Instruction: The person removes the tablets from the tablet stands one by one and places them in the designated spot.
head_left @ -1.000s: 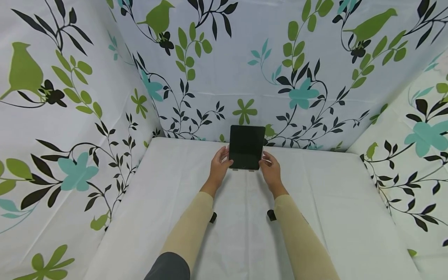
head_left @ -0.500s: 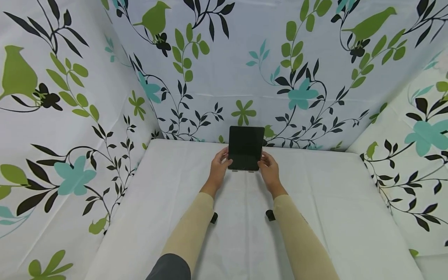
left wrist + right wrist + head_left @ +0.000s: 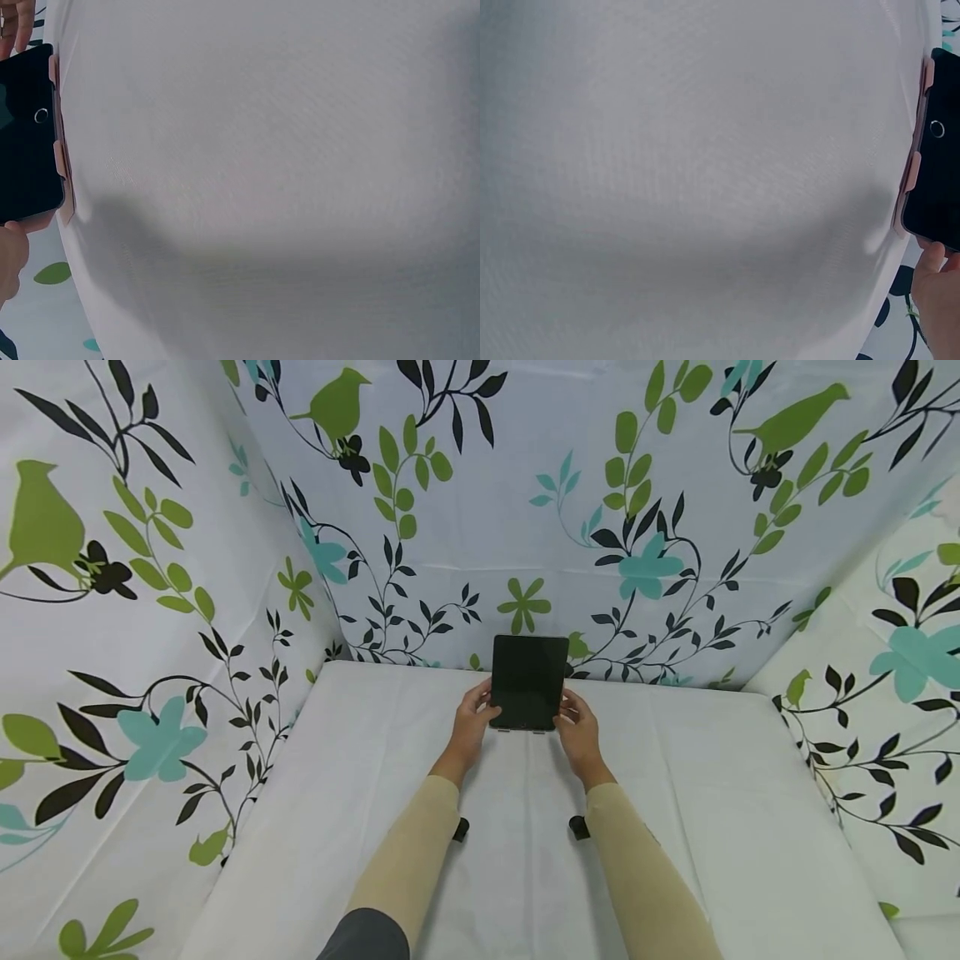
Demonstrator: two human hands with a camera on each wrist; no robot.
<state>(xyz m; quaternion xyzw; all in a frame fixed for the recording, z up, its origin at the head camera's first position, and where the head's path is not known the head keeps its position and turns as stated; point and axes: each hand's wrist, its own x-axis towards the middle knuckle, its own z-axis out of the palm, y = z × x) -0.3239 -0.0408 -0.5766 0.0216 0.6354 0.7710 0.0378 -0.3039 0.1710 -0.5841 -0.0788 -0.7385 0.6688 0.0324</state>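
As half a second ago, the person's left hand (image 3: 469,722) and right hand (image 3: 579,727) keep their grip clamped on both sides of the black rectangular tablet (image 3: 528,683), near the head view's centre. Two tabs of a pale pink holder (image 3: 913,171) edge its bottom; wrist views crop it, hiding its far end.

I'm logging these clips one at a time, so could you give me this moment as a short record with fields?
Object: tablet, screen dark and facing the person
Button: round button near its lower edge
Trim: pink tabs along that edge
Left hand: grips the tablet's left side
Right hand: grips its right side
Sleeves: beige
Surface: white-covered table
Backdrop: white cloth with printed birds, leaves and flowers
Tablet touching table: cannot tell
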